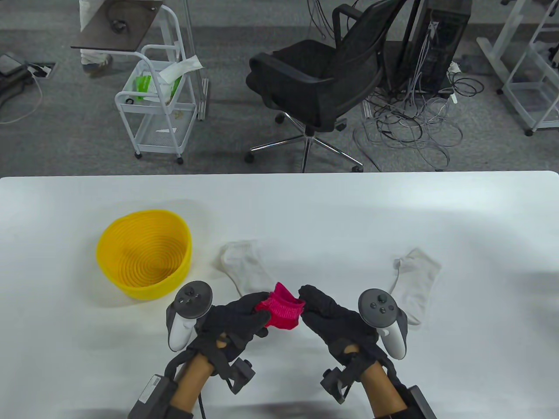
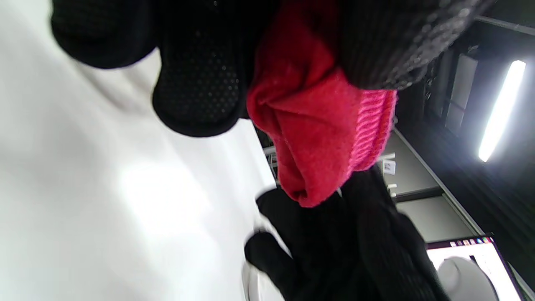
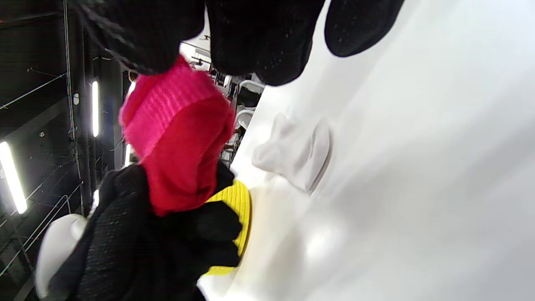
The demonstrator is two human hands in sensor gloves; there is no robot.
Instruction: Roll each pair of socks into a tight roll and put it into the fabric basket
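Observation:
A pink-red sock roll [image 1: 283, 310] hangs just above the table's front middle, held between both hands. My left hand [image 1: 244, 315] grips its left side, fingers curled round the bundle [image 2: 309, 138]. My right hand [image 1: 315, 305] pinches the ribbed cuff [image 3: 167, 104] at the roll's right edge. The yellow woven basket [image 1: 144, 257] stands empty to the left of the hands. Two white socks lie flat on the table: one [image 1: 246, 264] just beyond my left hand, the other [image 1: 415, 279] to the right of my right hand.
The white table [image 1: 305, 209] stretches wide around the hands. Beyond its far edge stand a black office chair [image 1: 323, 74], a white wire cart [image 1: 157, 104] and a tangle of cables [image 1: 415, 118] on the floor.

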